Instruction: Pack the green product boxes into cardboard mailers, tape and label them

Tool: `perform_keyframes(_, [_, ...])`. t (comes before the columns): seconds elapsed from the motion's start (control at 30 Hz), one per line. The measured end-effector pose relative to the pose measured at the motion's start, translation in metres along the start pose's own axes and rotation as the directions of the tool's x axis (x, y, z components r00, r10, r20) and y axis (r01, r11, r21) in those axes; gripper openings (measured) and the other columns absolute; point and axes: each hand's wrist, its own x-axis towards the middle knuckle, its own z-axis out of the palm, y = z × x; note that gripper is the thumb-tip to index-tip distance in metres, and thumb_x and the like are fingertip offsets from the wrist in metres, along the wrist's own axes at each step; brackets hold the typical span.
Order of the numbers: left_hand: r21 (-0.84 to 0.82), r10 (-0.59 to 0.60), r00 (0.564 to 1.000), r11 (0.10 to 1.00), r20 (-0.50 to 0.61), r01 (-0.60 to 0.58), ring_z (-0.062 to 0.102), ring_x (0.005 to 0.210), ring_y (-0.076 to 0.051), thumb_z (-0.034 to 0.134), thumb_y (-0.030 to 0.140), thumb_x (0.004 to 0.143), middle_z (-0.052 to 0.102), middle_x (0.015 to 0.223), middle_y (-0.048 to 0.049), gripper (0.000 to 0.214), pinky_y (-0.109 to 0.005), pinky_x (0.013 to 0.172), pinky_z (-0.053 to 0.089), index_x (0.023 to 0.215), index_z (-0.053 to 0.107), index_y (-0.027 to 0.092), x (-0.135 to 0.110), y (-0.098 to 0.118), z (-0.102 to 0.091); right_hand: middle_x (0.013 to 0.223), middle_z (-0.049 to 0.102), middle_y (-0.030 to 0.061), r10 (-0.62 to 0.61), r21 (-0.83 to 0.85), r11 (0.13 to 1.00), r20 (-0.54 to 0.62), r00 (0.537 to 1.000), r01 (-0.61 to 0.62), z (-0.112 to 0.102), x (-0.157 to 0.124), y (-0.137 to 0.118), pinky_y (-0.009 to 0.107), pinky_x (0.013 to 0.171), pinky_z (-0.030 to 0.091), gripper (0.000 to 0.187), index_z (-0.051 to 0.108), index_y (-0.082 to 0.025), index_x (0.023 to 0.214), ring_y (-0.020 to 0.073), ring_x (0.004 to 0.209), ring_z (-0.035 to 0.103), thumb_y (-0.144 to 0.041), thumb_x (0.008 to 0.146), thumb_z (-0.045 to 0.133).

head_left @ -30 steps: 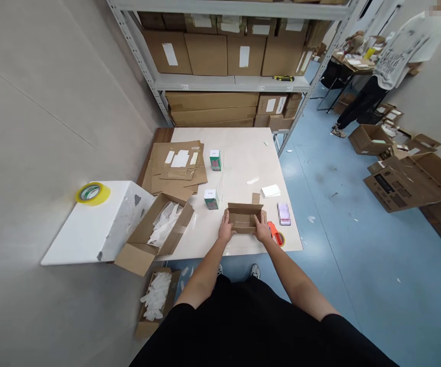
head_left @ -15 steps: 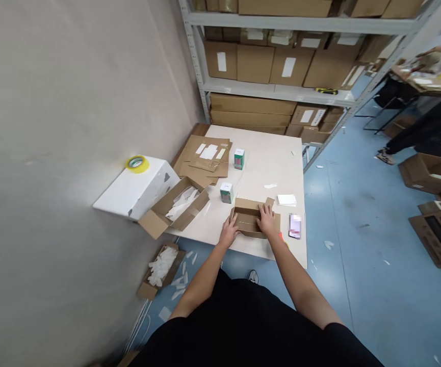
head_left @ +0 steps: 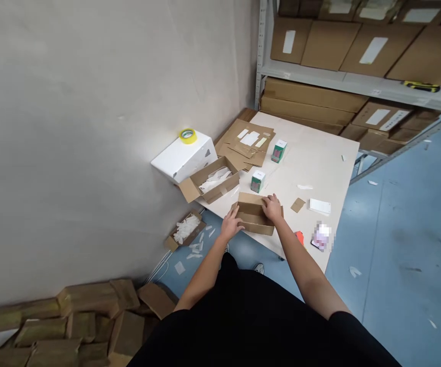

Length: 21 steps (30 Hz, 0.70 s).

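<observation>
An open cardboard box (head_left: 256, 228) sits at the table's near edge, between my hands. My left hand (head_left: 231, 224) grips its left end, fingertips over the rim. At the box's right end is my right hand (head_left: 272, 208), with its fingers curled over the far right corner. The box looks empty inside, though the right hand hides part of it. A small green-and-white carton (head_left: 257, 182) stands just behind the box, and a second green carton (head_left: 279, 151) stands farther back. A small brown cardboard piece (head_left: 297, 205) lies to the right of my right hand.
Left of the box, an open carton (head_left: 220, 192) holds white scraps, beside a white block (head_left: 182, 155) bearing a yellow tape roll (head_left: 187, 135). Flattened cardboard (head_left: 233, 148) lies behind. White cards (head_left: 319, 206), a phone (head_left: 320, 237) and an orange object (head_left: 300, 237) are on the right.
My view has swung left, showing more wall and a pile of cartons at lower left. My right hand has shifted from inside the box to its far right corner. The brown piece now shows separately.
</observation>
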Motion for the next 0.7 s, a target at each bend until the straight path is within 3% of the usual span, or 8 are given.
perform_keyframes(0.1, [-0.028, -0.065, 0.998, 0.998, -0.026, 0.065, 0.027, 0.16, -0.044, 0.092, 0.028, 0.076, 0.036, 0.172, -0.0086, 0.026, -0.062, 0.125, 0.037, 0.099, 0.083, 0.021, -0.01, -0.028, -0.01, 0.163, 0.047, 0.014, -0.089, 0.036, 0.995, -0.04, 0.995, 0.09, 0.002, 0.028, -0.031, 0.052, 0.128, 0.028, 0.053, 0.061, -0.02, 0.148, 0.0378, 0.159, 0.025, -0.027, 0.096, 0.057])
perform_keyframes(0.27, [-0.073, -0.142, 0.988, 0.988, -0.064, 0.137, 0.022, 0.162, -0.044, 0.091, 0.028, 0.077, 0.039, 0.171, -0.0101, 0.024, -0.063, 0.125, 0.036, 0.098, 0.082, 0.02, -0.029, -0.079, -0.019, 0.163, 0.046, 0.0147, -0.225, 0.053, 0.973, -0.031, 0.974, 0.227, 0.008, 0.074, -0.089, 0.049, 0.129, 0.029, 0.055, 0.059, -0.018, 0.151, 0.0339, 0.153, 0.037, -0.029, 0.098, 0.055])
perform_keyframes(0.47, [-0.127, -0.233, 0.966, 0.968, -0.111, 0.218, 0.021, 0.162, -0.044, 0.086, 0.035, 0.082, 0.04, 0.17, -0.0098, 0.02, -0.066, 0.127, 0.032, 0.095, 0.082, 0.021, -0.038, -0.13, -0.027, 0.164, 0.046, 0.0137, -0.335, 0.057, 0.942, 0.059, 0.94, 0.332, 0.032, 0.144, -0.166, 0.041, 0.128, 0.034, 0.053, 0.06, -0.017, 0.15, 0.0289, 0.152, 0.043, -0.03, 0.099, 0.056])
perform_keyframes(0.6, [-0.124, -0.242, 0.966, 0.965, -0.095, 0.23, 0.022, 0.161, -0.044, 0.085, 0.036, 0.084, 0.04, 0.171, -0.0074, 0.019, -0.066, 0.125, 0.035, 0.097, 0.082, 0.022, -0.031, -0.151, -0.038, 0.165, 0.047, 0.0142, -0.309, 0.01, 0.95, 0.149, 0.939, 0.311, 0.052, 0.199, -0.203, 0.037, 0.125, 0.037, 0.053, 0.061, -0.015, 0.149, 0.0274, 0.15, 0.047, -0.028, 0.098, 0.058])
perform_keyframes(0.7, [-0.115, -0.231, 0.967, 0.969, -0.108, 0.219, 0.023, 0.161, -0.043, 0.086, 0.034, 0.083, 0.041, 0.17, -0.0056, 0.016, -0.065, 0.122, 0.038, 0.096, 0.083, 0.024, -0.026, -0.162, -0.047, 0.155, 0.058, 0.0154, -0.259, -0.069, 0.955, 0.287, 0.922, 0.29, 0.071, 0.236, -0.218, 0.034, 0.119, 0.043, 0.05, 0.067, -0.014, 0.143, 0.0286, 0.14, 0.057, -0.023, 0.093, 0.066])
